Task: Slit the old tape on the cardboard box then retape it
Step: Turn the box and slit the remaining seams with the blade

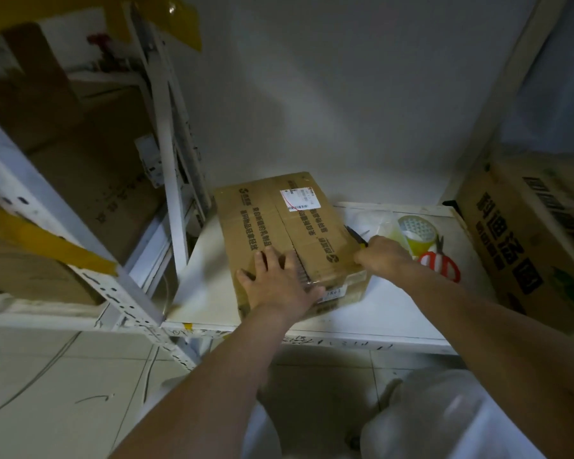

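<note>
Slitting stage: left hand (272, 283) presses flat on the cardboard box (289, 240). Right hand (383, 258) grips a knife (355, 235) at the box's right edge; next, the blade must reach the centre tape seam (287, 231).

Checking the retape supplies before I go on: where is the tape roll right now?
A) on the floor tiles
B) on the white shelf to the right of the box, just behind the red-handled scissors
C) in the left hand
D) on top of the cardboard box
B: the tape roll sits on the white shelf right of the cardboard box, behind the red-handled scissors; the left hand lies flat on the box.
</note>
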Action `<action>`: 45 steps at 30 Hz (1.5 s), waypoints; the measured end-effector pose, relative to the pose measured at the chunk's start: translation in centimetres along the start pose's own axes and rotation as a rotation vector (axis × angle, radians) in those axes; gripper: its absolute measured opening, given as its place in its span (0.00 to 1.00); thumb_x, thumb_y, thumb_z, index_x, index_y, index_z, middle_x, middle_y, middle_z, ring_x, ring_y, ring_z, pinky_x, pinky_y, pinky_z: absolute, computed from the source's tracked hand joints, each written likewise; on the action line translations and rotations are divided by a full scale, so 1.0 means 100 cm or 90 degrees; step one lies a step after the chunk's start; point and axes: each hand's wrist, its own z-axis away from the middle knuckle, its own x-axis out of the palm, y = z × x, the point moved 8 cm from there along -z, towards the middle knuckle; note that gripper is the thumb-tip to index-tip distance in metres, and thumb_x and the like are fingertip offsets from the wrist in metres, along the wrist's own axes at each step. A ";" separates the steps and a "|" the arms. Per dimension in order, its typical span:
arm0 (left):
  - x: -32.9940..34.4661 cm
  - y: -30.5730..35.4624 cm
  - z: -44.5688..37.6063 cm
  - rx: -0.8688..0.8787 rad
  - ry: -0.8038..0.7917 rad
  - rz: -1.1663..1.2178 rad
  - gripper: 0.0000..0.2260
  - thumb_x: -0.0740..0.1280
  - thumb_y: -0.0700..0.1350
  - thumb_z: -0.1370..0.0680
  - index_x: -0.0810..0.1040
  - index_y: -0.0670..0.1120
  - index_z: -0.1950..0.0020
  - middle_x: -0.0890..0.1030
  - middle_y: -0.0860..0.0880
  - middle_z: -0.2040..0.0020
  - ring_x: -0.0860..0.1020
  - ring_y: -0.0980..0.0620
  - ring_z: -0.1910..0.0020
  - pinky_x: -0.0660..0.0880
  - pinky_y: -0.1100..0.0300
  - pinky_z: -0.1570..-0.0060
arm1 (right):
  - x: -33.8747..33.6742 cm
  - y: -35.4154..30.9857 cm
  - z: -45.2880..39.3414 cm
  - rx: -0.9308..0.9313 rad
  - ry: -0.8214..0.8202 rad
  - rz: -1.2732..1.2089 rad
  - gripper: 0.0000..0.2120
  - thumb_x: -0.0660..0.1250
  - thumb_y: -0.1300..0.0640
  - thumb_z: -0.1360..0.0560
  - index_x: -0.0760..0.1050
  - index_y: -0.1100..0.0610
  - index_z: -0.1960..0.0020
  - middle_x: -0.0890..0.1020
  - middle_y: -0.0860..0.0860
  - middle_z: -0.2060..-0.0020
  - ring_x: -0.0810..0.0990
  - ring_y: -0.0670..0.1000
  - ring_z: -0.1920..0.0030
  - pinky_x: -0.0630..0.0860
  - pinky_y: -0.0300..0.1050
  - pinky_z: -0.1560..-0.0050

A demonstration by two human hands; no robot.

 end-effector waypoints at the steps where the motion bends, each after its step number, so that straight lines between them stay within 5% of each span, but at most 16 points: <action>1: -0.001 -0.007 0.003 -0.009 -0.005 -0.004 0.36 0.56 0.69 0.26 0.51 0.56 0.24 0.48 0.44 0.21 0.45 0.40 0.23 0.50 0.33 0.30 | 0.002 -0.003 0.005 -0.003 -0.002 0.011 0.06 0.62 0.57 0.26 0.70 0.57 0.50 0.73 0.51 0.62 0.75 0.53 0.57 0.67 0.42 0.65; 7: -0.010 -0.035 0.016 -0.066 -0.019 -0.019 0.27 0.59 0.59 0.22 0.53 0.60 0.25 0.47 0.43 0.21 0.45 0.39 0.23 0.49 0.32 0.29 | 0.024 -0.020 0.033 -0.024 -0.030 0.076 0.07 0.60 0.55 0.27 0.70 0.56 0.51 0.76 0.52 0.60 0.75 0.53 0.58 0.66 0.42 0.67; 12: -0.018 -0.052 0.024 -0.136 -0.014 -0.039 0.33 0.64 0.47 0.23 0.52 0.57 0.23 0.45 0.42 0.21 0.45 0.38 0.23 0.51 0.32 0.29 | 0.052 -0.037 0.053 -0.066 -0.086 0.052 0.09 0.61 0.53 0.26 0.70 0.55 0.48 0.76 0.51 0.59 0.75 0.49 0.59 0.68 0.41 0.67; 15: -0.021 -0.071 0.028 -0.200 -0.008 -0.009 0.34 0.66 0.46 0.24 0.54 0.54 0.23 0.45 0.41 0.21 0.45 0.37 0.23 0.52 0.35 0.28 | 0.078 -0.051 0.065 -0.141 -0.167 0.027 0.15 0.63 0.50 0.26 0.72 0.55 0.41 0.79 0.53 0.52 0.78 0.52 0.51 0.77 0.45 0.53; 18: -0.025 -0.087 0.031 -0.243 0.041 0.051 0.30 0.64 0.46 0.24 0.57 0.49 0.23 0.46 0.39 0.22 0.47 0.35 0.24 0.56 0.36 0.29 | 0.091 -0.063 0.075 -0.207 -0.253 -0.001 0.20 0.64 0.47 0.25 0.71 0.50 0.35 0.77 0.52 0.43 0.77 0.52 0.45 0.75 0.48 0.42; 20: -0.025 -0.094 0.034 -0.284 0.091 0.150 0.29 0.60 0.49 0.22 0.55 0.44 0.23 0.46 0.37 0.22 0.47 0.35 0.24 0.56 0.37 0.29 | 0.086 -0.067 0.072 -0.237 -0.223 0.020 0.19 0.63 0.46 0.24 0.71 0.49 0.35 0.77 0.51 0.42 0.77 0.53 0.44 0.74 0.48 0.43; 23: -0.020 -0.098 0.036 -0.369 0.155 0.311 0.33 0.57 0.55 0.21 0.49 0.43 0.22 0.44 0.37 0.22 0.47 0.34 0.24 0.56 0.37 0.29 | 0.053 -0.063 0.050 -0.199 -0.019 0.000 0.17 0.60 0.44 0.23 0.71 0.51 0.38 0.79 0.53 0.48 0.78 0.57 0.47 0.71 0.44 0.53; 25: -0.011 -0.095 0.035 -0.423 0.151 0.405 0.36 0.58 0.56 0.21 0.42 0.44 0.22 0.40 0.37 0.23 0.45 0.34 0.24 0.56 0.37 0.28 | 0.029 -0.055 0.031 -0.132 0.101 -0.044 0.16 0.59 0.44 0.22 0.71 0.55 0.44 0.77 0.54 0.55 0.79 0.59 0.49 0.68 0.44 0.56; 28: 0.001 -0.089 0.030 -0.479 0.142 0.513 0.40 0.62 0.54 0.22 0.38 0.43 0.23 0.37 0.37 0.23 0.43 0.36 0.23 0.53 0.39 0.27 | 0.008 -0.053 0.000 -0.074 0.162 -0.046 0.18 0.60 0.46 0.23 0.70 0.59 0.42 0.76 0.54 0.53 0.77 0.60 0.46 0.67 0.44 0.55; 37: 0.005 -0.072 0.012 -0.467 0.227 0.556 0.37 0.65 0.48 0.24 0.46 0.39 0.24 0.41 0.32 0.24 0.45 0.35 0.24 0.49 0.42 0.25 | -0.001 -0.086 -0.091 -0.126 0.104 0.075 0.25 0.63 0.43 0.26 0.67 0.53 0.33 0.74 0.54 0.37 0.76 0.60 0.40 0.72 0.52 0.40; 45: 0.004 -0.079 0.003 -0.457 0.276 0.554 0.34 0.65 0.42 0.24 0.51 0.38 0.24 0.44 0.32 0.24 0.46 0.35 0.24 0.51 0.42 0.26 | 0.013 -0.098 -0.129 -0.153 -0.017 0.091 0.23 0.67 0.43 0.28 0.69 0.54 0.38 0.78 0.54 0.45 0.80 0.55 0.53 0.80 0.52 0.51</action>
